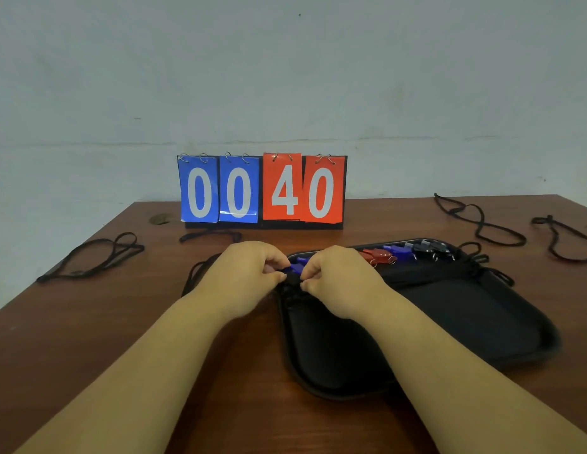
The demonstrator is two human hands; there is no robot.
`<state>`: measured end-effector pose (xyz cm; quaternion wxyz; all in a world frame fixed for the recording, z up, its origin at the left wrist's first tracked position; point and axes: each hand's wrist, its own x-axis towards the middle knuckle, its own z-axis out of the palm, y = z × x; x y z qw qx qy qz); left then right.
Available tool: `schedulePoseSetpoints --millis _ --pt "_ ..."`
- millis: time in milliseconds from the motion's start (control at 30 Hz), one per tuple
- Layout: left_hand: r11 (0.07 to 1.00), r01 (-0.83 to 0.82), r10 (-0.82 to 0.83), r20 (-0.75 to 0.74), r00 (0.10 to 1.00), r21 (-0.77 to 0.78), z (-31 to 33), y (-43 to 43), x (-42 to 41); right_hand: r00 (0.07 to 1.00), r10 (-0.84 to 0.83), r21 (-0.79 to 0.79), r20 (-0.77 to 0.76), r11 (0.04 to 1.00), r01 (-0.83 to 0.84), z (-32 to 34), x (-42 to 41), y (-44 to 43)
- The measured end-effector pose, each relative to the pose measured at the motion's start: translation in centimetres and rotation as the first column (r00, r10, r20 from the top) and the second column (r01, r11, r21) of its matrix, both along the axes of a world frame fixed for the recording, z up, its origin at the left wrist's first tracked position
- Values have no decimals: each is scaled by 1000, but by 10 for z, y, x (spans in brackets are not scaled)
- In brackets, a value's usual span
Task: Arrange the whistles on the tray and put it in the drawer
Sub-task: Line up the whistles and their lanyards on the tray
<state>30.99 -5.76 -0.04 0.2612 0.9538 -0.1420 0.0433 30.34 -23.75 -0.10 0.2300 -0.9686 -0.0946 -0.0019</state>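
A black tray (475, 326) lies on the wooden table, right of centre. Along its far rim sit a red whistle (377, 255), a blue whistle (398, 250) and black whistles (431, 249). My left hand (249, 273) and my right hand (334, 276) meet over the tray's far left corner. Between them they pinch a blue whistle (295, 267) with curled fingers. A black cord hangs below it, partly hidden by my hands.
A flip scoreboard (262, 190) reading 00 40 stands at the back of the table against the wall. Loose black lanyards lie at the left (92, 255), behind my hands (210, 236) and at the right (482, 221), (564, 237).
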Motion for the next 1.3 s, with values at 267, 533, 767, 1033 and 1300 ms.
schedulePoseSetpoints --millis 267,533,767,1033,1300 --pt "998 -29 30 -9 1000 50 -2 -1 9 1000 -6 -23 2 1000 6 -2 2 2" --pt "998 -39 37 45 998 55 -11 2 14 1000 -22 -40 22 999 23 -6 2 4" --pt "997 -36 30 98 995 62 -15 -1 18 998 -38 -43 46 998 40 -6 4 4" --pt "996 -58 50 121 991 66 -19 -6 24 999 -42 -69 21 997 44 -8 8 3" --pt "996 -32 21 132 991 80 -19 -7 22 998 -46 -65 38 997 48 -10 9 1"
